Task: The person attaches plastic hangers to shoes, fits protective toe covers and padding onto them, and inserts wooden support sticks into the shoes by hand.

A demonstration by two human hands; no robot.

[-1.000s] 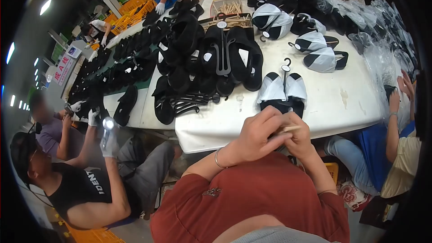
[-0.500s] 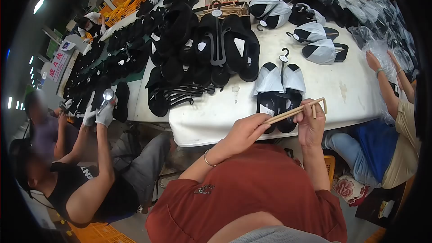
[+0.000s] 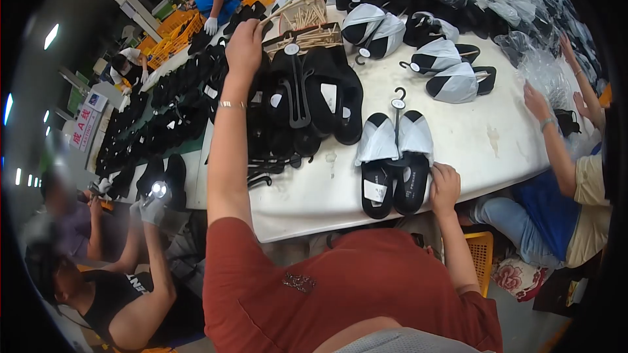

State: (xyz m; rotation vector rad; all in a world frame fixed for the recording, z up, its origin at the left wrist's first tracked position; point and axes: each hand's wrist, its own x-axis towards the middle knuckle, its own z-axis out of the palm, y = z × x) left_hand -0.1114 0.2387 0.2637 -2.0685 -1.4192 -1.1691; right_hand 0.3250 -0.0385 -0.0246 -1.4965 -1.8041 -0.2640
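My left hand [image 3: 243, 49] is stretched far forward over the table. It is closed on thin wooden sticks [image 3: 280, 8], which point towards a box of similar sticks [image 3: 302, 18]; how many it holds is unclear. My right hand [image 3: 445, 187] lies at the table's front edge, fingers loosely bent and apart, against the outer side of a pair of black slippers [image 3: 409, 191]. White paper [image 3: 378, 142] wraps the slippers' straps. Between them stands a black hanger [image 3: 398, 106] with a round white label.
Black shoes [image 3: 333, 95] on hangers are piled left of the slippers. More paper-wrapped slippers [image 3: 451, 85] lie behind. Clear plastic bags [image 3: 546, 68] heap up at right, by a co-worker's hands [image 3: 538, 101]. At left, another person's gloved hands [image 3: 152, 208] hold a shiny round-ended tool.
My left hand has swung forward and left from above the slippers, carrying sticks to the stick box. The right hand has let go of the sticks and dropped beside the slippers.
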